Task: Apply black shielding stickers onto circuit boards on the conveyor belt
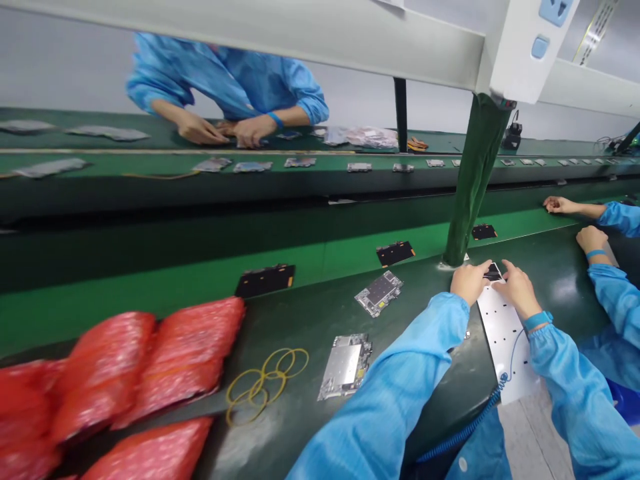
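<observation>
My left hand [469,281] and my right hand [517,288] are closed together around a small dark part [493,271], held just above the far end of a white perforated strip [505,333] on the green bench. Both arms wear blue sleeves, and a blue wrist strap with a coiled cord [475,420] is on my right wrist. Two silver circuit boards [379,293] [345,365] lie on the bench to my left.
Red plastic bags [150,373] and yellow rubber bands [263,385] lie at the left. Dark boards [265,280] [395,253] ride the green belt. A green post [473,180] stands ahead. One person works across the line [225,100]; another person's hands [590,237] rest at my right.
</observation>
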The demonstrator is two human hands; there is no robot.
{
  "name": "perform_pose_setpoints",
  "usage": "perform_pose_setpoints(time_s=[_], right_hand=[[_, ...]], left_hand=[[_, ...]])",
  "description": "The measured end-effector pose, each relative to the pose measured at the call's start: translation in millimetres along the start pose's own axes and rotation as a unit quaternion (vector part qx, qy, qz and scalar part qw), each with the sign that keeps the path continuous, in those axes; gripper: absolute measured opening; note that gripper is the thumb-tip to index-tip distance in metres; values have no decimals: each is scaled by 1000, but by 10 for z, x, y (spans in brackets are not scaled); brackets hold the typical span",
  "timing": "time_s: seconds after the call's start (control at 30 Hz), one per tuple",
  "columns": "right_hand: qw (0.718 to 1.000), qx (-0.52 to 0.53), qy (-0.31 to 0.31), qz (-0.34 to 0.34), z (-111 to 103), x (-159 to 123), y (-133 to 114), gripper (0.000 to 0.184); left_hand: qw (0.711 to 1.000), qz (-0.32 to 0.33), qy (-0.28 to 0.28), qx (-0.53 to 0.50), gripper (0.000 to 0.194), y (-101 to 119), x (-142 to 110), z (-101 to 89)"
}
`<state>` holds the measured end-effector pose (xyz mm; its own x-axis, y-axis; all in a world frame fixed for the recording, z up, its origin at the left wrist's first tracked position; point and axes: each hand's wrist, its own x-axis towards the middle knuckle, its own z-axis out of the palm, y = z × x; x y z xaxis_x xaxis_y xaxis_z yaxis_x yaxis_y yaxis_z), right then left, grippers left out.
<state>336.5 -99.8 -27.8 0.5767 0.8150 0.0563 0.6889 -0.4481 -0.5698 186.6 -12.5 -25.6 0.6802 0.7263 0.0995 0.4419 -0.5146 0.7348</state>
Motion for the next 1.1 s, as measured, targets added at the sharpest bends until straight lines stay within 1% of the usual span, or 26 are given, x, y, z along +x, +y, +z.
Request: perform_pose_setpoints(time_s=[0.07,0.13,0.23,0.3,0.4,0.47,0.53,0.6,0.67,0.7,0.77,0.83,0.9,1.0,1.1], right_hand=[[999,43,0,2,-27,-39,10,66],[995,100,0,-3,-86,-92,12,63],[981,191,9,-26,-203,-215,-4,65],[971,236,18,-43,-260,-308,-27,66],[963,261,36,-58,-278,-403,-67,57],[964,253,52,-63,-260,-425,-89,48],[967,234,67,-69,-244,-428,-111,41],[971,208,84,-78,-243,-437,-143,36],[974,179,107,-93,-259,-466,-195,30],[975,149,119,-116,-271,-487,-227,27],[970,54,128,-198,-298,-530,-298,19],[947,-59,119,-291,-322,-557,-361,17],[924,-132,100,-345,-344,-557,-405,20],[908,-176,62,-374,-381,-530,-443,23],[900,-206,31,-383,-418,-508,-477,25]], left_hand=[[999,-5,20,-50,54,25,-75,-30],[992,-10,50,-112,54,39,-171,-74],[972,-34,89,-216,58,19,-325,-117],[954,-57,79,-284,48,-13,-407,-108],[926,-87,38,-366,21,-41,-477,-53],[910,-103,29,-401,14,-32,-497,-18],[900,-113,31,-420,16,-9,-509,3],[897,-119,38,-425,20,13,-520,15],[900,-124,51,-414,19,25,-534,26],[905,-126,58,-403,17,28,-543,31],[917,-125,75,-371,11,36,-568,35],[933,-112,90,-329,8,56,-601,21],[950,-86,103,-282,8,91,-638,-15],[969,-38,116,-215,13,154,-689,-93],[981,-4,111,-160,18,193,-722,-153]])
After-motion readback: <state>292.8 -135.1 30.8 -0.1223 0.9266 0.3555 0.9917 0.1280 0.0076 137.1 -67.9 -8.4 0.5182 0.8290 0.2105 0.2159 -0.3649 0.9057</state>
